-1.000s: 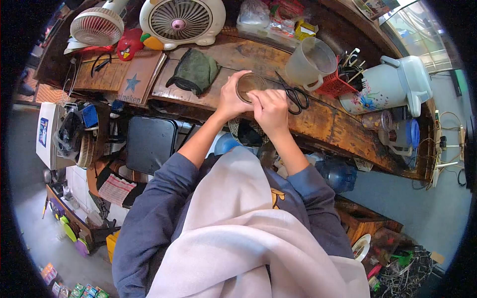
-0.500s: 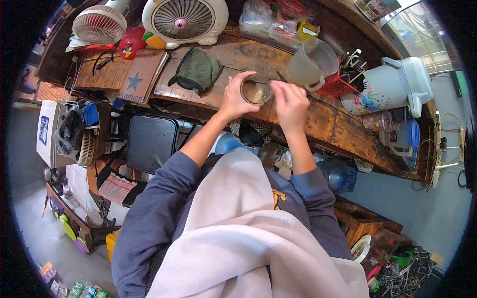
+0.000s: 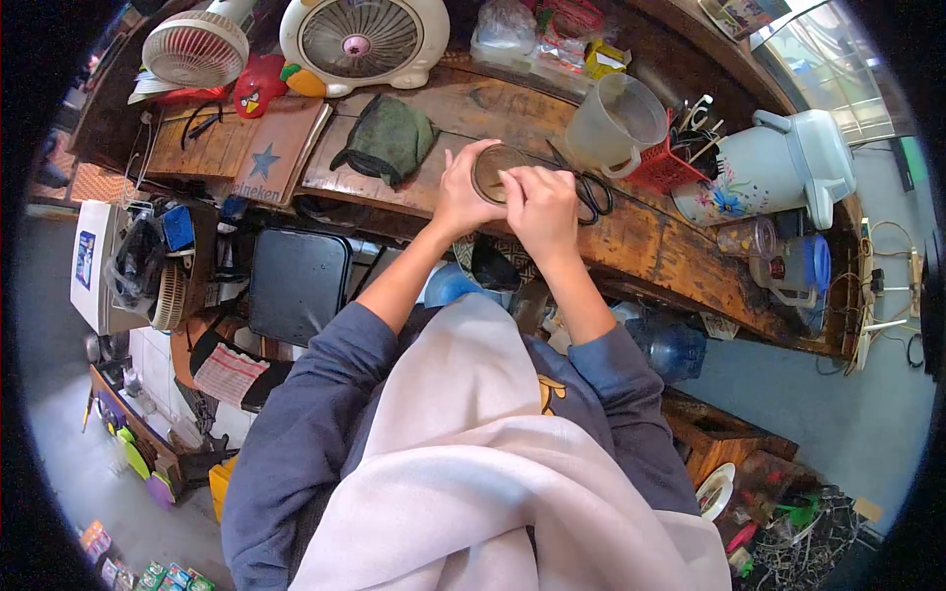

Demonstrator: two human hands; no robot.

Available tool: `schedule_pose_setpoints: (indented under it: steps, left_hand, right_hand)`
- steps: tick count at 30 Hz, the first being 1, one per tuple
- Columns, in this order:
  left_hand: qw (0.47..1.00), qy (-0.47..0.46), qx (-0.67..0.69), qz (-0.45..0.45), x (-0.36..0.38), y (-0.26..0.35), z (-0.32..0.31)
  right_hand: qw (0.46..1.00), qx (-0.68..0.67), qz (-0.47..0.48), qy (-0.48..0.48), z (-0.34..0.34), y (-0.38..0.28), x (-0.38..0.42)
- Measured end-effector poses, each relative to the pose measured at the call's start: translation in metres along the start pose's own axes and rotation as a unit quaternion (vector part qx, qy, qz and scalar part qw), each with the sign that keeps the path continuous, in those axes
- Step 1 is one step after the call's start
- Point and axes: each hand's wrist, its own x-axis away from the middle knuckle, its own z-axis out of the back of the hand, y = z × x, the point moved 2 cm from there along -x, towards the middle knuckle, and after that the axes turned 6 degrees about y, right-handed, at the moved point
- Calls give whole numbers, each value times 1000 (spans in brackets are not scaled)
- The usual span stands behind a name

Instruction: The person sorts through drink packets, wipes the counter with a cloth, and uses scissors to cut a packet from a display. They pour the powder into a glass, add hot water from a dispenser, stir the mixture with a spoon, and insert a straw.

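Note:
My left hand (image 3: 463,194) is wrapped round the side of a clear drinking glass (image 3: 490,175), which is held over the front edge of the wooden table (image 3: 650,231). The inside of the glass looks brownish; its contents are hard to tell. My right hand (image 3: 545,212) is closed at the glass's right rim, its fingertips pinched together over the mouth. Whatever those fingertips hold, if anything, is hidden. Black-handled scissors (image 3: 592,200) lie on the table just right of my right hand. A dark green cloth (image 3: 386,138) lies crumpled left of the glass.
Behind my right hand stand a translucent plastic pitcher (image 3: 613,118), a red basket (image 3: 668,165) of utensils and a flowered thermos jug (image 3: 754,177) lying on its side. A brown menu folder (image 3: 286,153) and a white fan (image 3: 365,39) are at left. A black stool (image 3: 299,286) stands below.
My right hand has moved left, from beside the glass to over its mouth, uncovering the scissors. My left hand keeps its hold on the glass.

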Motion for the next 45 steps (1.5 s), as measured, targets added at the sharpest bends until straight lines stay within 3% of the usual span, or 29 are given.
schedule_pose_setpoints:
  steps: [2,4,8,12,16,20,22,28,31,35,39,45]
  left_hand:
    - [1000,-2,5,5,0,2,0]
    - [1000,-1,6,7,0,1,2]
    - [1000,-11,5,-2,-1,-2,3]
    - [1000,-7,17,20,-1,-1,0]
    - [1000,-12,9,0,-1,-1,2]
    - [1000,-14,4,20,-1,-1,0]
    - [1000,-12,-4,7,-1,1,2]
    - [1000,-11,-1,12,0,0,-1]
    - [1000,-5,-1,5,-1,2,3]
    - [1000,-11,1,15,-1,0,0]
    - [1000,-8,-1,-2,0,3,3]
    - [1000,-4,-4,15,-1,2,-1]
  right_hand:
    - [997,-62,37,35,-5,-2,-1]
    - [997,-35,47,47,0,2,-6]
    - [1000,8,0,-2,4,2,-1]
    - [996,-73,32,26,0,5,2]
    - [1000,12,2,2,5,6,0]
    - [995,-76,46,38,0,1,-1]
    - [999,10,23,34,3,6,-5]
    - [997,-71,24,23,1,3,0]
    - [999,45,-20,7,7,7,-6]
    - [999,-39,-38,3,1,1,-1]
    - [999,38,-31,13,4,7,-6]
    - [999,-45,0,17,2,4,-6]
